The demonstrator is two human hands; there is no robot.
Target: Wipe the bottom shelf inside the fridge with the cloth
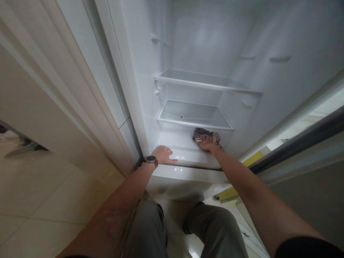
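Note:
A crumpled dark brown cloth (198,133) with lighter patches lies on the white floor of the fridge, toward its right side. My right hand (206,142) is pressed on the cloth, its fingers over and around the bunched fabric. At the front left of the fridge (182,147), my left hand (162,154) rests on the bottom edge, thumb stretched out to the right and fingers apart from it, with nothing held. A watch (151,159) is on my left wrist.
Above my hands sit a lower glass shelf (192,113) and an upper glass shelf (201,79). The open fridge door (303,143) stands at right, with a yellow object (228,194) near its base. A pale wall panel (88,107) rises at left.

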